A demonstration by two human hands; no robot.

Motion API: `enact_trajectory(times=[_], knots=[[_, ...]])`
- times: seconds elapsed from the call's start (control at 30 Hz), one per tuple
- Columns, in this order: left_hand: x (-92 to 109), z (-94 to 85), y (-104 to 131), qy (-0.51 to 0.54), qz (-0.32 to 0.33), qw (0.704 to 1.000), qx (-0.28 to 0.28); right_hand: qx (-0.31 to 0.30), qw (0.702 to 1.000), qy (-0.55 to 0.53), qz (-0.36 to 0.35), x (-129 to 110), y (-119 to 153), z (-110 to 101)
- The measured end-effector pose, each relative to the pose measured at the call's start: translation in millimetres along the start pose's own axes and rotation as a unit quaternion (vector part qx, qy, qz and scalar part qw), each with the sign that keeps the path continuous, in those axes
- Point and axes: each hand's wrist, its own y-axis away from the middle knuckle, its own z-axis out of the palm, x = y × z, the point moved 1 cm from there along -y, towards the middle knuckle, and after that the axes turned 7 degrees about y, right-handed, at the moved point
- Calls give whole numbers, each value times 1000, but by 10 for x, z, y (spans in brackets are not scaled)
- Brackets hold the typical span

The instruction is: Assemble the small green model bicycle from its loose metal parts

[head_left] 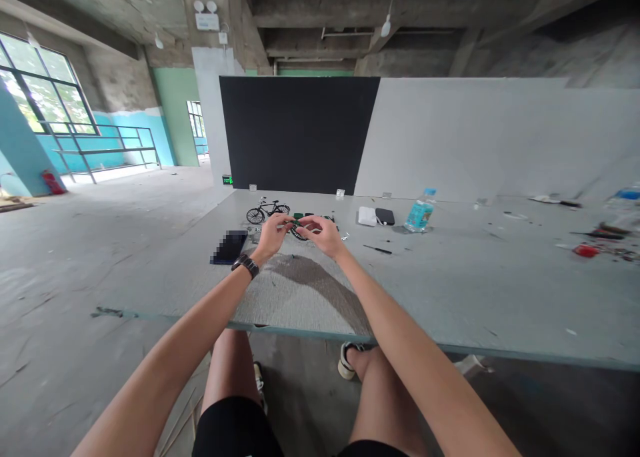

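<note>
My left hand (271, 236) and my right hand (323, 234) are close together above the grey table (400, 290). Between their fingertips is a small green and black part (296, 223), pinched from both sides. A black spoked wheel (299, 234) shows just below the fingers; whether it is joined to the green part I cannot tell. Behind my left hand a black model bicycle (267, 210) stands upright. Small green and dark pieces lie beyond my fingers, partly hidden by them.
A dark tablet or phone (230, 247) lies left of my left wrist. To the right are a thin screwdriver (378, 249), a white case (367, 216), a black case (385, 216) and a bottle with blue cap (420, 212). A black and white partition (300, 134) borders the table's back.
</note>
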Motion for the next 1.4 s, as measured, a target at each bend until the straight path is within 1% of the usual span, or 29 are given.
enact_trajectory(times=[0.1, 0.17, 0.3, 0.4, 0.5, 0.57, 0.63, 0.7, 0.77, 0.83, 0.97, 1.13, 1.23, 1.4], knots=[[-81, 17, -21, 103, -74, 992, -4, -26, 999, -39, 5, 13, -24, 1], [-109, 29, -23, 149, -109, 983, -8, -41, 998, -56, 6, 38, -43, 4], [-94, 46, 0, 196, -120, 973, -26, -57, 996, -72, -10, 75, -58, 25], [-42, 55, 29, 214, -128, 968, -31, -39, 998, -40, -31, 68, -41, 47], [22, 60, 58, 203, -172, 963, -45, 4, 999, 12, -47, 49, -17, 70], [57, 61, 75, 218, -221, 949, -54, 26, 996, 51, -65, 33, -4, 83], [80, 59, 88, 258, -274, 925, -46, 36, 991, 93, -90, 13, 6, 92], [92, 60, 100, 300, -322, 897, -49, 36, 984, 135, -109, -1, 15, 97], [98, 63, 110, 330, -350, 874, -68, 28, 978, 168, -119, -6, 24, 101], [107, 66, 117, 353, -349, 863, -90, 17, 975, 183, -124, -2, 32, 110], [140, 72, 117, 379, -306, 867, -102, 16, 977, 168, -130, 2, 41, 138], [190, 92, 103, 388, -269, 876, -94, 15, 971, 181, -155, -41, 55, 163], [215, 103, 104, 396, -254, 879, -83, 13, 970, 186, -157, -53, 62, 170], [249, 111, 112, 394, -242, 884, -72, 29, 970, 187, -151, -69, 77, 187]])
